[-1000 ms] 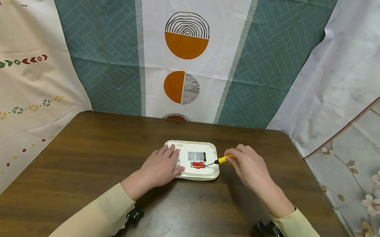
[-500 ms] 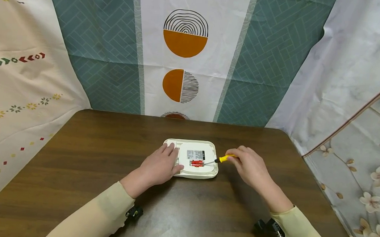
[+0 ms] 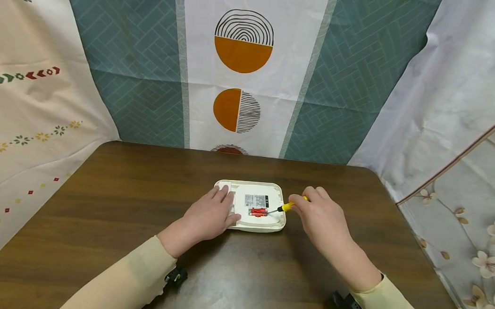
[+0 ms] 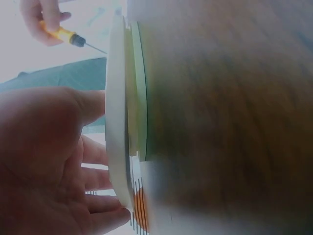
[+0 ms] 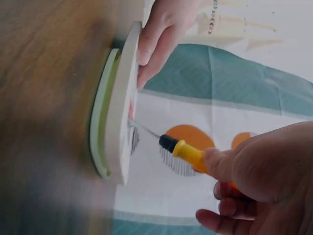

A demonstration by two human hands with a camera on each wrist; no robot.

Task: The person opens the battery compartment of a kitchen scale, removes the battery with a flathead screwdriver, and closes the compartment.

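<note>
Screwdriver (image 3: 287,207) at batteries (image 3: 258,212), three o'clock
Right hand (image 3: 323,220) grips it; left hand (image 3: 209,216) (fingers straight) rests on device (image 3: 251,189), nine o'clock.

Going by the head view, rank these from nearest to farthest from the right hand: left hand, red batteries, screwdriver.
1. Screwdriver: held in the right hand, pointing left.
2. Red batteries: left of that hand, by the screwdriver's tip, in the white device.
3. Left hand: farthest left, resting on the device's left end.
</note>
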